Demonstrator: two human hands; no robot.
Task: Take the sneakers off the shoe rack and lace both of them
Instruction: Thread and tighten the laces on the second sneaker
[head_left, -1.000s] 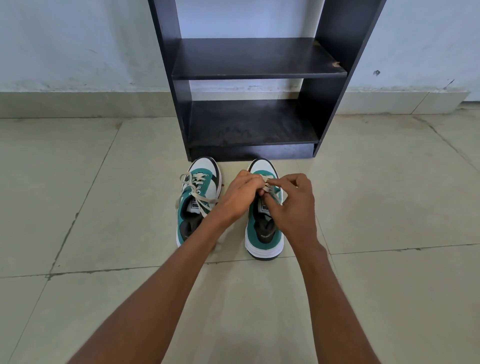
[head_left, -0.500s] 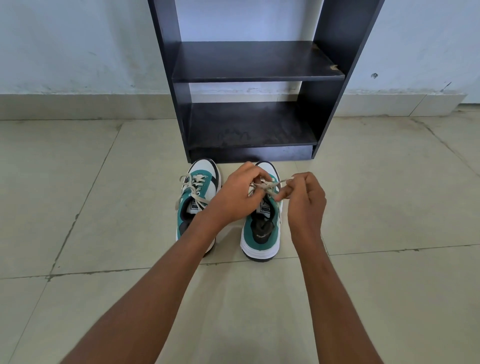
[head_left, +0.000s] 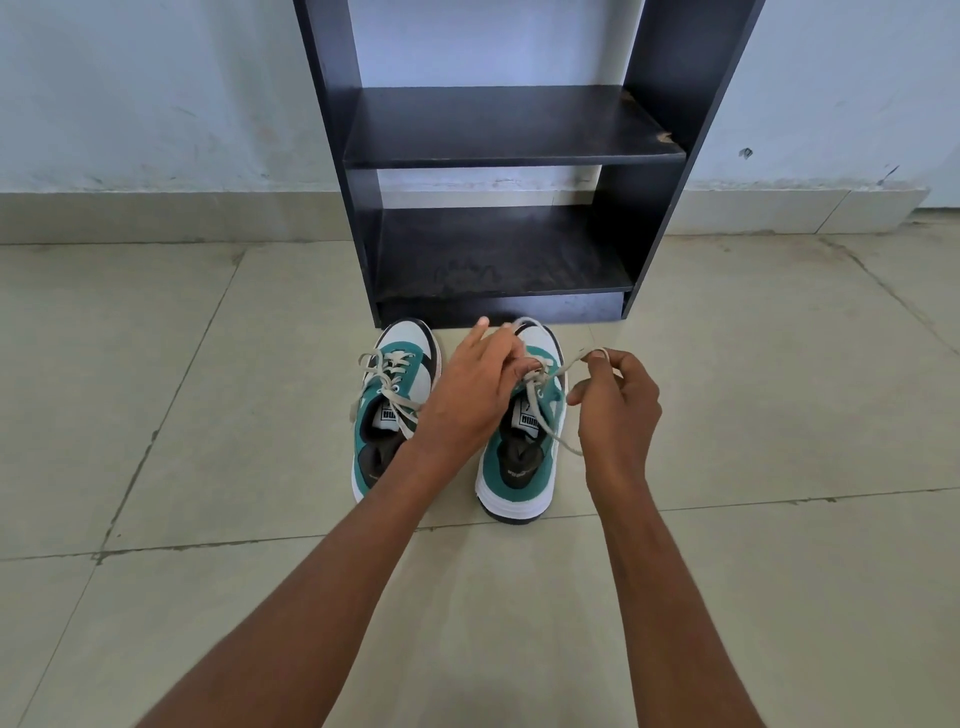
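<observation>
**Two hands working the lace of a sneaker on the floor**

Head view: A person sits facing a dark shoe rack (head_left: 511, 124) that stands against a pale wall. Its two shelves hold nothing. Just in front of it, on the beige tiled floor (head_left: 779, 415), two green-and-white sneakers stand side by side, toes pointing toward the rack.

The left sneaker (head_left: 392, 410) has its cream lace threaded through the eyelets, with loose ends lying across its tongue and side.

Both bare forearms reach in from below. The left hand (head_left: 475, 397) hovers over the gap between the shoes, its grip pinched on the lace (head_left: 558, 371) at the front eyelets of the right sneaker (head_left: 522, 457). The right hand (head_left: 618, 410) sits just beside that shoe, its grip clamped on the same lace, thumb and forefinger drawing one strand out taut to the right. Another strand trails down the shoe's side.
</observation>
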